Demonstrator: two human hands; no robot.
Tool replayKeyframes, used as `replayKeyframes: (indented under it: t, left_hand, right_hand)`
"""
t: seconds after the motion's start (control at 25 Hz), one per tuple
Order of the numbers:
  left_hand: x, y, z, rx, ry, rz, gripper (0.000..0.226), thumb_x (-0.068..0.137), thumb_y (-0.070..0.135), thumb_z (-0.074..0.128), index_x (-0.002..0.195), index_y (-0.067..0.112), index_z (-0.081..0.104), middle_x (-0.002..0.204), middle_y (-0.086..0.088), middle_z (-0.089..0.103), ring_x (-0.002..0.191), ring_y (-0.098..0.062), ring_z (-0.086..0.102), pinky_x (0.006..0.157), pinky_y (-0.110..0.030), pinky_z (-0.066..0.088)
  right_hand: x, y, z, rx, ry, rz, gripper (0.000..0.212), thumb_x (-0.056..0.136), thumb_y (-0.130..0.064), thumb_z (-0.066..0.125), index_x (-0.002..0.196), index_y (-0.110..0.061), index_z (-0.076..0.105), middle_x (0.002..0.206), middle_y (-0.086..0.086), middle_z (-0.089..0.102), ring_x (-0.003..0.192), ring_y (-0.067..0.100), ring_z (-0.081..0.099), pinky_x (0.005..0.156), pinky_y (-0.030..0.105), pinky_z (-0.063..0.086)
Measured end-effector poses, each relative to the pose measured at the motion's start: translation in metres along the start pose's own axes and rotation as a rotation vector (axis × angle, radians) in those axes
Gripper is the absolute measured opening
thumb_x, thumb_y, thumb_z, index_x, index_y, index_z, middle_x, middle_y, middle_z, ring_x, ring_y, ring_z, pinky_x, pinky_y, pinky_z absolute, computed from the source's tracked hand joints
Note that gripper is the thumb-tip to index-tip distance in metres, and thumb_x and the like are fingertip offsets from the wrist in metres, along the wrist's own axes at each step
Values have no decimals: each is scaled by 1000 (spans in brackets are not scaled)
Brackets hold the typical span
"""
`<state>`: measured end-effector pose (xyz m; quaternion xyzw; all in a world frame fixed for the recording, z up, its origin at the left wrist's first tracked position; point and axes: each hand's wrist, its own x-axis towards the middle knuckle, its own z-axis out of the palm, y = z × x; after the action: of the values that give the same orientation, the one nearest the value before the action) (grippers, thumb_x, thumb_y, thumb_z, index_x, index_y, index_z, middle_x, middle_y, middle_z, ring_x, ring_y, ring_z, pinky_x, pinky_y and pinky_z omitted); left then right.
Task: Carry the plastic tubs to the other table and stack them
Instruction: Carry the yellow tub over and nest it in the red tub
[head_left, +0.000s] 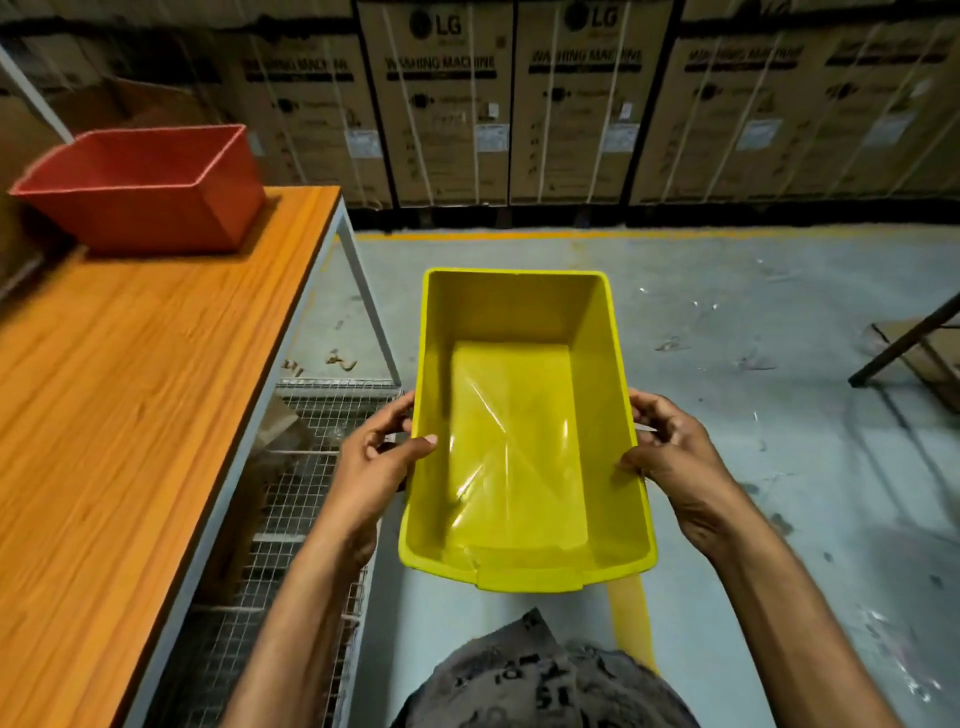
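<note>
Now we grip the empty yellow rectangular plastic tub (524, 431) between left hand (371, 457) and right hand (675, 457), long axis pointing away; an empty red plastic tub (150, 192) sits far left on the wooden table (130, 389).

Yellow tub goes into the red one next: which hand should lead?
Probably left: the left hand grips the yellow tub on the side nearest the table with the red tub; the right hand grips the far side.

Dim — blurred, dark, warped edges.
</note>
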<state>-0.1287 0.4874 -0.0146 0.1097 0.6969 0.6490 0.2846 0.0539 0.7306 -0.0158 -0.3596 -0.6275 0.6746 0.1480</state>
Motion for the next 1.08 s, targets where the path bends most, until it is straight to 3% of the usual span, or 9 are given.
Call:
replayKeyframes:
  t: [0.08, 0.24, 0.4, 0.56, 0.64, 0.8, 1.0, 1.08]
  left_hand:
    - [33, 11, -1, 0, -17, 33, 58, 87, -1, 73, 131, 37, 67, 128, 0, 72, 119, -19, 68, 80, -24, 60]
    - [105, 24, 10, 78, -13, 121, 63, 84, 21, 82, 138, 43, 60, 139, 11, 65, 129, -7, 61, 105, -33, 50]
    - [181, 43, 32, 84, 59, 187, 61, 87, 24, 75, 141, 44, 56, 142, 18, 60, 127, 5, 57, 103, -26, 46]
    - [260, 72, 59, 59, 178, 245, 60, 87, 31, 79, 140, 48, 55, 135, 30, 60, 125, 9, 56, 102, -29, 47]
    - [295, 87, 72, 44, 273, 269, 60, 86, 34, 77, 139, 48, 55, 132, 32, 61, 124, 7, 57, 102, -32, 48]
    - [349, 119, 87, 18, 446, 307, 59, 87, 29, 73, 138, 52, 54, 136, 23, 60, 118, 3, 62, 95, -34, 54]
    - [409, 155, 79, 63, 646, 356, 61, 85, 33, 78, 139, 47, 53, 144, 12, 58, 130, -18, 59, 97, -44, 54]
    - [434, 166, 69, 67, 715, 382, 60, 85, 23, 77, 138, 42, 55, 139, 9, 62, 126, -19, 62, 100, -46, 54]
  right_hand:
    - [28, -7, 6, 11, 10, -31, 76, 81, 27, 56, 139, -23, 56, 128, 10, 65, 111, 30, 65, 72, 31, 57]
    - [100, -24, 5, -12, 4, -154, 77, 86, 18, 65, 142, -32, 50, 129, 7, 60, 115, 30, 61, 81, 32, 60]
    - [196, -52, -2, -44, -44, -267, 76, 87, 15, 67, 139, -38, 50, 127, 8, 58, 114, 29, 58, 84, 40, 56]
    - [311, -97, -5, -87, -140, -349, 78, 86, 14, 69, 138, -40, 49, 124, 2, 58, 111, 26, 56, 83, 37, 55]
    - [361, -125, -4, -107, -208, -376, 78, 86, 15, 69, 138, -40, 48, 122, 1, 57, 109, 23, 54, 81, 35, 53]
    - [449, -182, 12, -144, -337, -430, 76, 87, 15, 68, 137, -38, 48, 123, 4, 54, 109, 26, 52, 82, 45, 52]
    - [537, -239, 59, -131, -492, -491, 77, 83, 22, 64, 131, -38, 53, 116, 0, 56, 95, 7, 53, 71, 27, 48]
    - [568, -256, 86, -123, -536, -503, 78, 81, 26, 61, 130, -35, 53, 115, 0, 57, 90, 2, 53, 67, 25, 47]
